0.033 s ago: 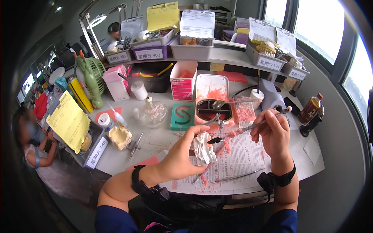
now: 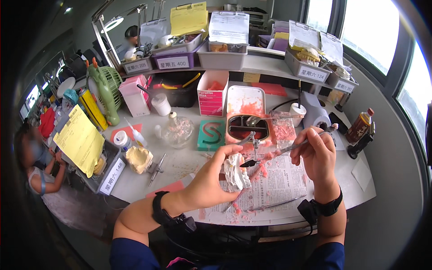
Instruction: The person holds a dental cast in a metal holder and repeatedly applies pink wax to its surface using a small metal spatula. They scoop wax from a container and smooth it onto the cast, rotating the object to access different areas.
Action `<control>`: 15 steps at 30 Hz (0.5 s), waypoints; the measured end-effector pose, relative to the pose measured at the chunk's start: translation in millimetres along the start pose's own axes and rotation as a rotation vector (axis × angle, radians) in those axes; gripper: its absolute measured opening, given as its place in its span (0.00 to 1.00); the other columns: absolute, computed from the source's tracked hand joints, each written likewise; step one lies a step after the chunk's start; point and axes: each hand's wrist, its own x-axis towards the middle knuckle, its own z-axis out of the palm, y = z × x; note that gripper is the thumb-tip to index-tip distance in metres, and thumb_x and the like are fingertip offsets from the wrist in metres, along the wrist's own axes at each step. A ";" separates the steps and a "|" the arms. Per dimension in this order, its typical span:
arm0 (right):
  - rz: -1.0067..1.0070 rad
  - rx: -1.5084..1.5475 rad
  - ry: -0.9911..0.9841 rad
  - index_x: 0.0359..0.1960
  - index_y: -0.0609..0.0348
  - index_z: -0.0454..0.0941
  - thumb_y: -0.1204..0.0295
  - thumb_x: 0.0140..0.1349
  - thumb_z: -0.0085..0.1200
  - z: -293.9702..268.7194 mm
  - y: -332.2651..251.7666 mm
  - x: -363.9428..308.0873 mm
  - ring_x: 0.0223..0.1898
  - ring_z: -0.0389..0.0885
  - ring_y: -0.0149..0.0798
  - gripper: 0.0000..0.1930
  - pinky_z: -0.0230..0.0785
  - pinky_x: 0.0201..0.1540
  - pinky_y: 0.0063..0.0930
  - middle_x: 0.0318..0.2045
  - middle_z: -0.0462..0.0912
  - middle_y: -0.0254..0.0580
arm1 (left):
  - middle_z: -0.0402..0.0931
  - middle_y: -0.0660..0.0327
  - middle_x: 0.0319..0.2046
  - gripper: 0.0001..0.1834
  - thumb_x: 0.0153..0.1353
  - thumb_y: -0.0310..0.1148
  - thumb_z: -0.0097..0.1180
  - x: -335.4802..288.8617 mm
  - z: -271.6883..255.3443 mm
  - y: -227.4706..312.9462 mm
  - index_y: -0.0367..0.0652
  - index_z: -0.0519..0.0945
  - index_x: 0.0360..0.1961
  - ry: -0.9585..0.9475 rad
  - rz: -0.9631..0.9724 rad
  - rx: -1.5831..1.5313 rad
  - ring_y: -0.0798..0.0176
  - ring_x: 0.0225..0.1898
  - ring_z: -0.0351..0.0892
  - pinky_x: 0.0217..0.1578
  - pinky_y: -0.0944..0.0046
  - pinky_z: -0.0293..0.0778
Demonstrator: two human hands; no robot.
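My left hand (image 2: 204,182) is closed around a white plaster dental model (image 2: 236,174), held up over the front of the bench. My right hand (image 2: 318,150) grips a metal wax spatula (image 2: 294,146) like a pen. The spatula's dark blade touches or nearly touches the model's right side; which of the two I cannot tell. Pink wax clings along its shank. Behind the model stands a small metal burner or stand (image 2: 255,143), partly hidden. Beyond it sits a wax pot (image 2: 246,138) with dark compartments and a raised, wax-stained lid.
Pink wax scraps lie on a newspaper sheet (image 2: 281,180) under my hands, beside a thin metal tool (image 2: 279,203). A cream dental model (image 2: 139,160), glass spirit lamp (image 2: 177,130) and green block (image 2: 211,136) stand left. A bottle (image 2: 361,124) is at right. Another person (image 2: 49,175) sits far left.
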 end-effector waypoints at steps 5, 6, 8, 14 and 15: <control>0.011 -0.006 -0.016 0.30 0.70 0.75 0.62 0.71 0.42 0.8 -0.9 -1.6 0.18 0.79 0.38 0.21 0.70 0.21 0.24 0.21 0.80 0.50 | 0.64 0.54 0.56 0.45 0.45 0.20 0.68 0.1 0.5 0.3 0.41 0.56 0.64 0.009 0.024 0.035 0.63 0.55 0.71 0.52 0.65 0.73; 0.011 -0.009 -0.020 0.30 0.71 0.75 0.62 0.71 0.42 0.4 -0.7 -1.7 0.18 0.79 0.38 0.21 0.70 0.21 0.24 0.21 0.80 0.50 | 0.63 0.54 0.56 0.45 0.45 0.20 0.68 0.0 0.2 0.2 0.41 0.56 0.64 0.007 0.026 0.038 0.63 0.54 0.71 0.52 0.65 0.73; 0.010 -0.020 -0.025 0.30 0.71 0.75 0.62 0.71 0.42 0.7 -0.8 -2.0 0.18 0.79 0.38 0.21 0.70 0.21 0.24 0.21 0.80 0.50 | 0.63 0.54 0.56 0.46 0.45 0.20 0.68 -0.6 0.4 -0.3 0.41 0.56 0.64 0.008 0.035 0.046 0.64 0.54 0.71 0.52 0.65 0.72; -0.011 -0.039 -0.008 0.30 0.71 0.75 0.62 0.71 0.41 -0.3 -0.2 -2.0 0.20 0.79 0.38 0.21 0.70 0.23 0.25 0.21 0.80 0.51 | 0.63 0.60 0.56 0.47 0.43 0.21 0.68 -1.1 1.0 1.9 0.44 0.56 0.64 0.000 -0.013 0.006 0.67 0.57 0.68 0.55 0.66 0.70; -0.011 -0.042 0.002 0.30 0.70 0.75 0.62 0.71 0.41 -0.2 -0.3 -1.7 0.20 0.79 0.38 0.21 0.70 0.23 0.25 0.21 0.80 0.51 | 0.63 0.60 0.56 0.47 0.43 0.21 0.68 -1.1 0.8 2.1 0.44 0.56 0.64 -0.004 -0.018 0.002 0.67 0.57 0.68 0.55 0.66 0.70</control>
